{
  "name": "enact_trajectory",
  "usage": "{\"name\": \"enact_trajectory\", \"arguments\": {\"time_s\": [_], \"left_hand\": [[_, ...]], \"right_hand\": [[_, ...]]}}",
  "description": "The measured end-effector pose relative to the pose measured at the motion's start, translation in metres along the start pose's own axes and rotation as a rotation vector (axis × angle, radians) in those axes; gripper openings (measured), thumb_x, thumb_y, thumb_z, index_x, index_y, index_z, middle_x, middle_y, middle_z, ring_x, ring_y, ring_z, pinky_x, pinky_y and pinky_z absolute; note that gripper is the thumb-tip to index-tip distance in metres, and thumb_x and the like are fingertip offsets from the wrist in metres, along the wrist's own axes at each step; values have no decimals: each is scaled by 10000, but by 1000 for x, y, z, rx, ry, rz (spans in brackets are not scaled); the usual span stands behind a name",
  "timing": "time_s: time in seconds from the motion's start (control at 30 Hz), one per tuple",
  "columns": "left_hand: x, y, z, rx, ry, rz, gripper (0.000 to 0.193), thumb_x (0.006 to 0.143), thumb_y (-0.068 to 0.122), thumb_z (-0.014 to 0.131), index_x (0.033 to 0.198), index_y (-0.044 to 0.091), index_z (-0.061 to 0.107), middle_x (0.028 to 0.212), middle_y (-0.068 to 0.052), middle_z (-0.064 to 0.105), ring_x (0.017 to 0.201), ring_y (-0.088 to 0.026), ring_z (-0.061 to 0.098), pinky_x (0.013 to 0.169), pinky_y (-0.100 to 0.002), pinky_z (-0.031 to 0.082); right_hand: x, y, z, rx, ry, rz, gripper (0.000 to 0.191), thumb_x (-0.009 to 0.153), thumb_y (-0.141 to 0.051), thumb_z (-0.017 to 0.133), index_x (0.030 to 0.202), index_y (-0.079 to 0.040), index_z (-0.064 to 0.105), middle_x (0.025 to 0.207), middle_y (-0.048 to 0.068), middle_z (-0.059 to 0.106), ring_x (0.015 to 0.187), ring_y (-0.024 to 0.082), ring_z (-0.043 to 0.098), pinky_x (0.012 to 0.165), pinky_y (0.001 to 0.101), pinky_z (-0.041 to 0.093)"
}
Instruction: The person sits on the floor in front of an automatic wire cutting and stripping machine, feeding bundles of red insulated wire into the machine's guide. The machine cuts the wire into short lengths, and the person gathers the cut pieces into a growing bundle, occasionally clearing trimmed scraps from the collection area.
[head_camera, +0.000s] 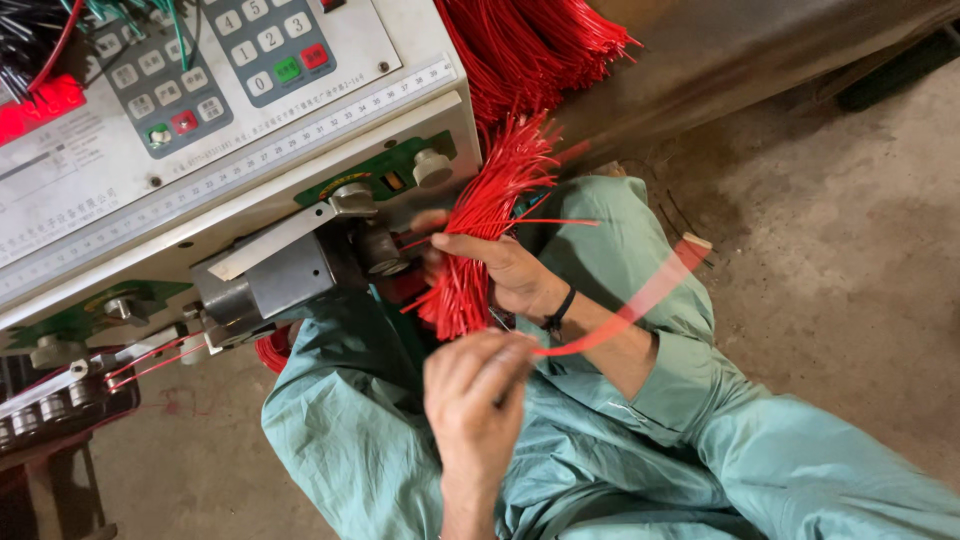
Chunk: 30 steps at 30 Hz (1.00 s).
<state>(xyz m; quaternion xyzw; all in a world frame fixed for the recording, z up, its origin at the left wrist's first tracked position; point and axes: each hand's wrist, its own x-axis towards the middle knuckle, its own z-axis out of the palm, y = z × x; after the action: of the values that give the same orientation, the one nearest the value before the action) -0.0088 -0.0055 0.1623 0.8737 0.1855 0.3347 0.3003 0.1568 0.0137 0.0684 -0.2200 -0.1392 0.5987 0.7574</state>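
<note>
- Left hand (478, 395): lower centre of the frame, nearest the camera. Fingers curled shut, pinching the end of 1 red band (640, 300) that runs, blurred, up and to the right across the other forearm.
- Green garment (640, 440): loose pale green cloth filling the lower middle and lower right of the frame, under both forearms.
- Right hand (500, 268): centre of the frame, just above the left hand, a black wristband on its wrist. Fingers wrapped closed around 1 bundle of red wires (488, 215).
- Bundle of red wires: centre of the frame, held about mid-length. Cut ends fan out above the right hand toward upper centre; the lower ends hang below it, close to the left hand.
- Metal feed head (290, 270): left of centre, grey block with rollers, just beside the held bundle. 2 thin red wires (150, 362) run into it from the lower left.
- Machine panel (200, 110): upper left of the frame, pale casing with 2 grey keypads and a ruler strip along its edge.
- Heap of red wires (530, 50): top centre, behind the machine.
- Concrete floor (850, 230): right side of the frame.
</note>
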Motion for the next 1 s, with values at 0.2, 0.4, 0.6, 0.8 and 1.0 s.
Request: {"name": "enact_trajectory", "arguments": {"time_s": [0.2,0.4,0.6,0.8,1.0], "left_hand": [[-12,10,14,-496,-163,-275,171,885,67,808,1051,46,777,939,-66,775,804,-141,754,724,-254,573],[-30,-21,18,-1114,-85,-844,189,922,80,741,1036,-69,757,754,-90,727,600,-125,632,553,-245,490],[-40,-29,15,-1369,-10,-845,191,968,88,714,1050,-84,725,768,-81,677,670,-135,633,546,-271,492],[-30,-13,-4,-1172,-238,-799,247,926,71,723,1136,-59,716,825,-75,728,700,-113,650,650,-242,521],[-16,-11,-2,-870,-278,-786,228,929,65,720,1137,-23,757,757,-3,670,673,-55,555,622,-216,473]], "right_hand": [[6,3,-6,-65,142,7,144,965,-160,690,1063,-55,691,965,42,685,876,180,676,826,369,553],[5,8,-9,-1,-75,-45,129,1091,-130,699,1055,-7,680,942,69,669,917,202,668,905,380,549],[1,-1,-3,-176,119,-61,211,967,-147,693,1134,-19,683,1017,21,690,954,131,657,870,336,539],[4,0,-4,-69,168,-12,209,969,-160,713,1142,-52,665,947,64,680,899,189,668,819,362,556],[-1,-4,0,63,-91,40,279,1001,-126,715,1269,-85,648,918,39,647,889,169,641,867,366,563]]}}
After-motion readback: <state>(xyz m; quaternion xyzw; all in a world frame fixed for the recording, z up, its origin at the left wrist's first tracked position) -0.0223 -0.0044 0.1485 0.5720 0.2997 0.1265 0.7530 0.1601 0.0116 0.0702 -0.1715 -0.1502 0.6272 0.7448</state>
